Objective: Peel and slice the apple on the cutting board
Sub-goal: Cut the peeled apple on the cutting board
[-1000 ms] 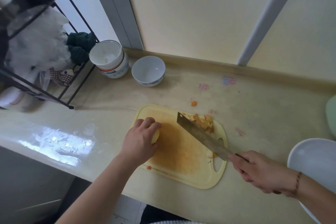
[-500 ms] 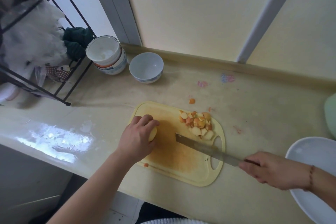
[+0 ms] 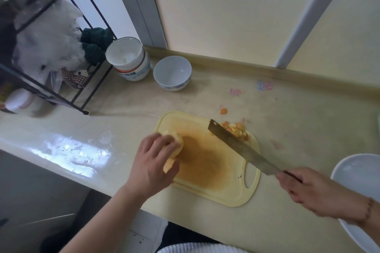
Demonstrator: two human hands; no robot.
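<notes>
Gripping a pale yellow peeled apple piece [image 3: 176, 146] from above, the left hand [image 3: 153, 162] had its fingers curled over the fruit and its thumb against the near side, holding the piece on the left end of the light yellow plastic cutting board [image 3: 207, 162], whose middle was stained brownish. The right hand [image 3: 308, 193] was wrapped round the dark handle of a flat steel cleaver [image 3: 240, 146], with a beaded bracelet [image 3: 369, 209] on its wrist. The blade reached diagonally up and left over the board, its far tip standing just beside a heap of chopped apple bits with orange-red skin [image 3: 236, 129] at the board's far right corner; whether the edge touched the board could not be told. One small orange scrap [image 3: 223, 111] lay on the cream countertop [image 3: 298, 121] just beyond the board. Farther back, near the wall, a white bowl with blue pattern [image 3: 172, 73] stood upright beside a stack of white bowls [image 3: 128, 58], the two close but apart. To the left of them stood a black wire rack [image 3: 82, 92] with a white plastic bag [image 3: 47, 47] and a dark green cloth [image 3: 95, 41] in it. At the right edge of the view a white plate [image 3: 357, 172] showed partly behind the right forearm.
</notes>
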